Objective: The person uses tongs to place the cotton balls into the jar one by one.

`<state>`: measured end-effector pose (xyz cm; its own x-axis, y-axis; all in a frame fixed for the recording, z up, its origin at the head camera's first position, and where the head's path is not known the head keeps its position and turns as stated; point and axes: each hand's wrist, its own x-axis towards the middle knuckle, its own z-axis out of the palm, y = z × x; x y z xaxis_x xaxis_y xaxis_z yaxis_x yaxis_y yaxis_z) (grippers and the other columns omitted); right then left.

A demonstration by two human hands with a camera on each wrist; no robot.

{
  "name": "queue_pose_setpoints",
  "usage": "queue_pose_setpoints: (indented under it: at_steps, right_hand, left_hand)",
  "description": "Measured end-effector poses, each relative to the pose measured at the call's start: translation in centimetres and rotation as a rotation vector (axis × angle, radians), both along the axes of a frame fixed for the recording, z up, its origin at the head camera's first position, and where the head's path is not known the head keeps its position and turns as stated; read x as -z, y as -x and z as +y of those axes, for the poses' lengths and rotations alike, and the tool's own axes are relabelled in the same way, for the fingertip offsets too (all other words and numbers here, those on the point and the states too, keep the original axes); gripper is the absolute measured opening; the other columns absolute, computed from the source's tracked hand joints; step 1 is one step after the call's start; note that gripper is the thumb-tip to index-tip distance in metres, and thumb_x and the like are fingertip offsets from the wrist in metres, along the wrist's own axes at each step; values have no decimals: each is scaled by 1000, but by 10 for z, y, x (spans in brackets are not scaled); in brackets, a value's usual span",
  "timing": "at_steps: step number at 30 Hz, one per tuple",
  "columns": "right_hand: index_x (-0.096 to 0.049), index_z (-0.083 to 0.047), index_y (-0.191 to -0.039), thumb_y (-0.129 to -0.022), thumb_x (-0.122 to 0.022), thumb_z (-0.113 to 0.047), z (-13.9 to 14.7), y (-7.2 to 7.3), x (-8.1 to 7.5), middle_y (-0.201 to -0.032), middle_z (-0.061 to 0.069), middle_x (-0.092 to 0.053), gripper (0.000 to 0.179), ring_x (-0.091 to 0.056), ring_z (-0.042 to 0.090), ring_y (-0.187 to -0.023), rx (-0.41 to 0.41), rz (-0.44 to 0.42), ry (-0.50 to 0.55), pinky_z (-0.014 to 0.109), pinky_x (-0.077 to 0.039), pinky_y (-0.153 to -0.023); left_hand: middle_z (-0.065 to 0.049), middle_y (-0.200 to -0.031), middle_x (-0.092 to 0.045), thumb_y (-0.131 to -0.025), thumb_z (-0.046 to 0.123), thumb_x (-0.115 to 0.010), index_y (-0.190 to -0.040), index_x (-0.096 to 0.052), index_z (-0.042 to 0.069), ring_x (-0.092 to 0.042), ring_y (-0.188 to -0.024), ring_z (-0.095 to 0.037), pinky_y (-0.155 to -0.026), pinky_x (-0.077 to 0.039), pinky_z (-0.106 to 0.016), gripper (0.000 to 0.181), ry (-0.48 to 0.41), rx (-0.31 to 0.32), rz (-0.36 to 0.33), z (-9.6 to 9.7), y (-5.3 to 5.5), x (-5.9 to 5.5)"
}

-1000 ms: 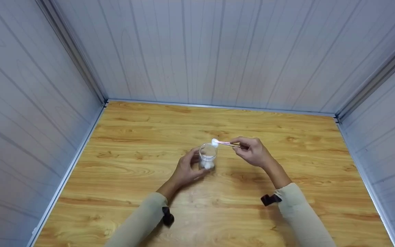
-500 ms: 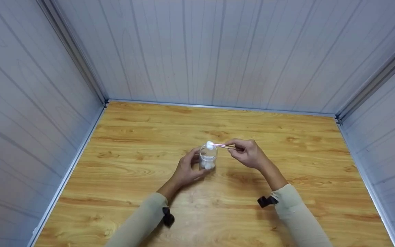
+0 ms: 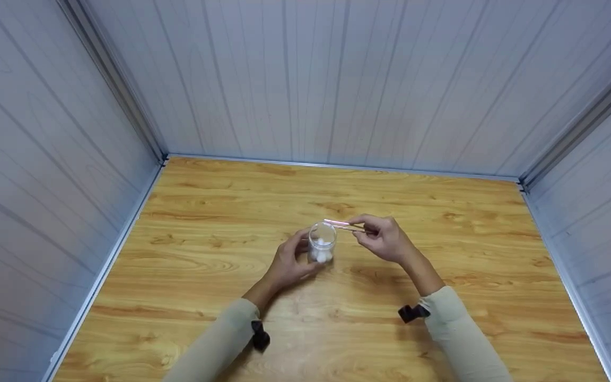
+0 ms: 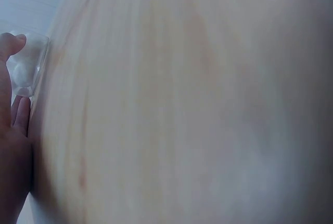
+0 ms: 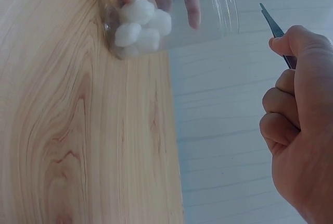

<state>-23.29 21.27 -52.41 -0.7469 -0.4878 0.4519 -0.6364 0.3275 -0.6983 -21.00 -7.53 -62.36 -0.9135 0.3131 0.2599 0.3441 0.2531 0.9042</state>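
A clear jar [image 3: 322,236] stands upright on the wooden table, its mouth uncovered. Several white cotton balls [image 5: 139,28] lie in its bottom part. My left hand [image 3: 289,260] holds the jar from the left, with the thumb on the near side and fingers behind it. In the left wrist view only part of that hand and the jar [image 4: 31,60] show at the left edge. My right hand [image 3: 385,237] pinches metal tweezers [image 3: 336,222] above and beside the jar's rim. The tweezers' tips are apart, with nothing between them.
The wood-grain table [image 3: 220,212] is bounded by pale panel walls [image 3: 311,79] at the back and both sides. Black wrist-camera mounts [image 3: 259,335] sit on both sleeves [image 3: 459,323].
My right hand moved left, bringing a cotton ball in the tweezers over the jar's mouth. The tweezers then parted and the ball dropped in. My left hand stayed on the jar.
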Motion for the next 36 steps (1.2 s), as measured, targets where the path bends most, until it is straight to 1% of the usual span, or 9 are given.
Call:
queue_pose_setpoints:
  at_steps: [6, 14, 20, 25, 32, 36]
  right_hand:
    - [-82, -4, -122, -99, -74, 8, 5, 0, 2, -59, 1, -46, 28, -29, -6, -58, 5, -3, 22, 14, -26, -53]
    - [-81, -3, -126, -101, -73, 7, 19, -2, 3, -60, -6, -42, 28, -25, -7, -58, 54, -42, 4, 17, -27, -54]
    - [-81, -4, -127, -102, -73, 5, 29, -3, 5, -61, -8, -39, 27, -25, -6, -59, 78, -70, -13, 17, -27, -55]
    - [-82, -5, -125, -104, -73, 3, 38, -5, 7, -61, -8, -42, 25, -26, -6, -58, 101, -90, -29, 18, -27, -54]
    - [-84, -8, -124, -103, -74, 4, 48, -3, 18, -60, -5, -42, 26, -26, -5, -58, 137, -81, -8, 18, -27, -53]
    - [-83, -6, -123, -103, -75, 4, 50, -4, 25, -60, -5, -43, 24, -26, -6, -58, 174, -69, -4, 18, -27, -54]
  left_hand:
    - [-23, -143, -73, -88, 9, -97, -160, -55, 7, -75, -132, -40, -116, -65, -49, 84, 7, -4, -14, 0, 1, 1]
    - [-21, -146, -73, -87, 9, -97, -161, -55, 8, -74, -133, -40, -117, -65, -49, 85, 6, -1, -17, 0, 2, 3]
    - [-24, -143, -73, -88, 9, -96, -160, -54, 6, -74, -132, -42, -117, -65, -48, 84, 1, 15, -16, 0, 2, 3]
    - [-24, -144, -72, -89, 10, -95, -161, -53, 6, -74, -133, -42, -118, -65, -48, 84, 1, 26, -19, 0, 2, 2]
    - [-24, -141, -74, -88, 10, -96, -160, -55, 7, -75, -131, -42, -116, -65, -49, 83, -2, 11, -14, 0, 3, 2]
    - [-24, -143, -73, -88, 10, -96, -159, -55, 7, -74, -132, -43, -117, -64, -50, 83, -5, 9, -16, 0, 2, 1]
